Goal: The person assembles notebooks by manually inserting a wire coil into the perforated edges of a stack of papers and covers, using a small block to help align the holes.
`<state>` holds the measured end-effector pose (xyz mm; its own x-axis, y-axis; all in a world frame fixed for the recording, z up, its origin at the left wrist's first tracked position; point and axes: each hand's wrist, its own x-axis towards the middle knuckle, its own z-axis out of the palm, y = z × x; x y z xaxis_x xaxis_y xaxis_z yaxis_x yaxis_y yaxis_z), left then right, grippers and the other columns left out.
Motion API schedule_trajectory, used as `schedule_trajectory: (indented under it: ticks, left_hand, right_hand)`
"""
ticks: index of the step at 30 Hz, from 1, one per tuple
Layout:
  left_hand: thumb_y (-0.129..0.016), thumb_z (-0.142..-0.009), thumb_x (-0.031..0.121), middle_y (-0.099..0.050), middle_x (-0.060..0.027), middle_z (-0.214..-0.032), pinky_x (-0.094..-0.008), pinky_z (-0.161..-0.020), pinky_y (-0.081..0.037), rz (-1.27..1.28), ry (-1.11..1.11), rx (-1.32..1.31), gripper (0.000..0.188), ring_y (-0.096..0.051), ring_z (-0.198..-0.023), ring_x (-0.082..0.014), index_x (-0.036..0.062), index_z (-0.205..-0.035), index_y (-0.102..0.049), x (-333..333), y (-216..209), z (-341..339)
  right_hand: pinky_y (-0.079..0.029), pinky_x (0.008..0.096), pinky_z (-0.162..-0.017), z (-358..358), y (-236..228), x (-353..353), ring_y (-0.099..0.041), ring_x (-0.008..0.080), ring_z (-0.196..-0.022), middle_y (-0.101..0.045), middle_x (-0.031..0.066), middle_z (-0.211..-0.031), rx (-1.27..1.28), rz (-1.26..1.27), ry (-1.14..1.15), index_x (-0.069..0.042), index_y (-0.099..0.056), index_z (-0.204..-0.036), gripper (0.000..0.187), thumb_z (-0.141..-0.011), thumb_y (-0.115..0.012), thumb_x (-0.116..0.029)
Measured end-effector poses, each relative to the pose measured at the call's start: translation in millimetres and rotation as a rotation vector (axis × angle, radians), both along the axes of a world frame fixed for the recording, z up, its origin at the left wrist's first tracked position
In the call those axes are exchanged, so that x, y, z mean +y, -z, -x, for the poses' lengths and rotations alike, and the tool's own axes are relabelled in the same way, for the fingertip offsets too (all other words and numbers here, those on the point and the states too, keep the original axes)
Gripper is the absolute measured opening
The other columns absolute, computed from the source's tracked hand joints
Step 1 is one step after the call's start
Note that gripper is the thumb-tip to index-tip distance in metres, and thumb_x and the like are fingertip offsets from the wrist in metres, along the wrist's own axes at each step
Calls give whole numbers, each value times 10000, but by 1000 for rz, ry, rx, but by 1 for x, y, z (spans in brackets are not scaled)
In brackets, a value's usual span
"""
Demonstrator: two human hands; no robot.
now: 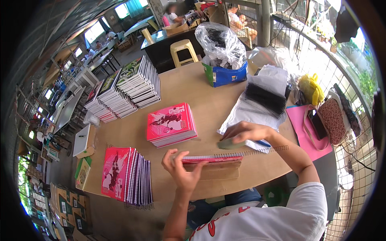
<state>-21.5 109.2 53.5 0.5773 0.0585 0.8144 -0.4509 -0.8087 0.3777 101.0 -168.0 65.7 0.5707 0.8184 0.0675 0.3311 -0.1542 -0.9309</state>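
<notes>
A pink notebook (225, 159) stands spine up near the table's front edge. My left hand (183, 168) grips its left end between thumb and fingers. A dark spiral wire (273, 149) runs along the spine's right part and sticks out past the notebook's right end. Just above that spine is my right hand (250, 132), its fingers closed round a small grey-green block (232, 143), slightly blurred; its exact kind cannot be told. A brown cardboard or wooden support (219, 172) sits on the near side of the notebook.
Pink notebooks without visible coils form a stack (171, 124) mid-table; coiled pink ones (126, 174) lean at left. Taller notebook stacks (138, 84) stand behind. At right are loose black wire coils (265, 98) on white plastic, a blue bag (225, 74) and a phone (317, 123).
</notes>
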Motion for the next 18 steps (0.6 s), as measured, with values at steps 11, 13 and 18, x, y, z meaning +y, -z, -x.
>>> schedule_trajectory:
  ticks: [11, 13, 18]
  left_hand:
    - [-906, -744, 333, -520, -91, -985, -406, -793, -447, 202, 220, 124, 553, -526, -939, -276, 40, -1024, -529, -12, 38, -13]
    - [-904, -739, 348, -511, -95, -983, -409, -800, -447, 222, 244, 152, 551, -526, -942, -285, 43, -1006, -530, -17, 39, -14]
    - [-895, -745, 366, -504, -102, -981, -417, -805, -447, 198, 260, 137, 545, -523, -945, -295, 47, -994, -530, -17, 30, -16]
  right_hand:
    - [-454, 415, -1020, -3, 0, 5, -625, 358, -1145, -668, 243, -1232, -73, 211, -37, 70, -713, -1145, 576, -906, -625, -447]
    - [-465, 413, -1006, -5, -6, 7, -631, 354, -1136, -674, 238, -1224, -11, 92, 6, 57, -723, -1135, 559, -907, -630, -444]
    - [-493, 414, -918, 0, -18, 18, -652, 349, -1058, -701, 234, -1145, -343, 459, 62, 52, -729, -1121, 583, -915, -609, -480]
